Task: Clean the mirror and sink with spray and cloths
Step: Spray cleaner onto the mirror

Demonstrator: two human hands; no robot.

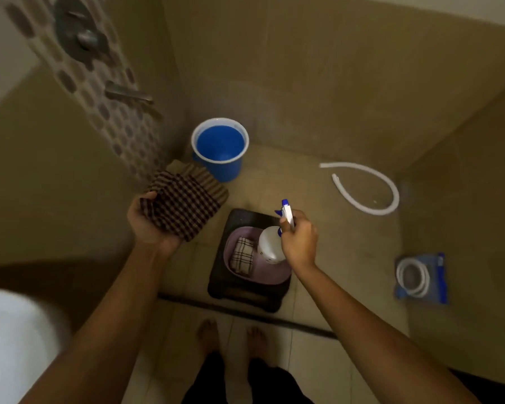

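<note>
My left hand (148,220) grips a dark checked cloth (184,204), held up over the floor at the left. My right hand (299,239) holds a white spray bottle (270,244) by its blue-and-white trigger head, just above a lilac basin (274,277). A second, lighter checked cloth (242,255) lies folded inside that basin. The basin rests on a dark low stool (245,295) on the tiled floor. No mirror is in view.
A blue bucket (220,148) with water stands in the corner beyond the stool. A white hose (368,188) curls on the floor at the right, and a packaged coiled hose (420,278) lies nearer. Wall taps (79,33) are upper left. A white fixture (9,345) sits lower left.
</note>
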